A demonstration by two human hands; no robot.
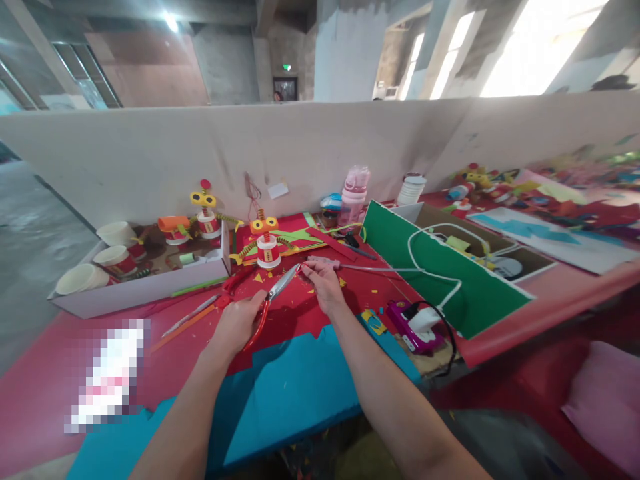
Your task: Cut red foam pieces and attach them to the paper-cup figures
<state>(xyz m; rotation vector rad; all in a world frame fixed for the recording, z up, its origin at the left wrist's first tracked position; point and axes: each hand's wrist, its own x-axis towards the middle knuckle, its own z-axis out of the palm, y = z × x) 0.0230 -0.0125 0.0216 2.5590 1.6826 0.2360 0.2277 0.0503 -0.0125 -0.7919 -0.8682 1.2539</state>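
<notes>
Red-handled scissors (283, 283) are gripped in my left hand (241, 321), their blades pointing up and to the right. The blade tips meet a small red piece pinched in the fingers of my right hand (323, 283). Just behind the scissors stands a red-and-white cup figure (269, 252) with an orange head, round eyes and coiled striped arms. Small yellow scraps (259, 277) lie on the red table covering around it. Blue sheet material (290, 380) spreads along the near edge, beneath my forearms.
A white-sided box (160, 285) at the left holds paper cups and another figure (208, 223). On the right are a green-sided box (430, 267), a white cable and a purple power strip (417, 330). A pink bottle (354, 193) stands by the back partition (290, 147).
</notes>
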